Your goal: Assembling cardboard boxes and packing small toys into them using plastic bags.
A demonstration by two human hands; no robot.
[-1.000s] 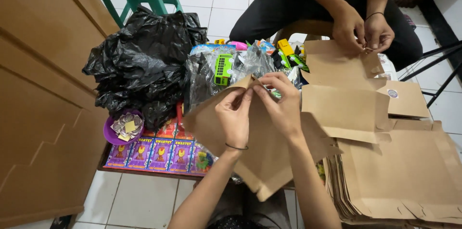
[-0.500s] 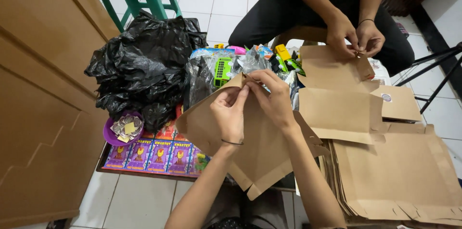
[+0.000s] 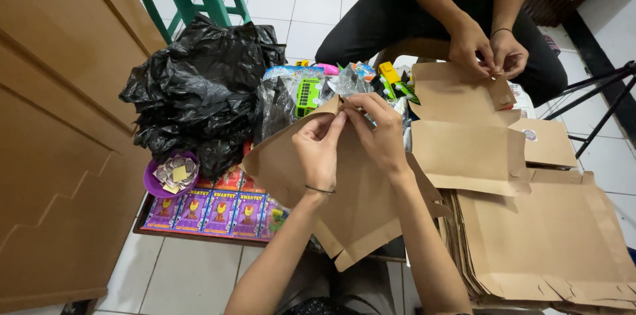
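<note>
Both the left hand (image 3: 320, 149) and right hand (image 3: 379, 131) pinch the top corner of a brown paper sheet (image 3: 358, 202), whose lower edge hides the lap.

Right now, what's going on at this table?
The left hand and right hand pinch the top corner of a flat brown cardboard piece, held above a stack of similar cardboard blanks. Opposite, another person's hands work a second cardboard piece. A black plastic bag and packaged toys lie between.
</note>
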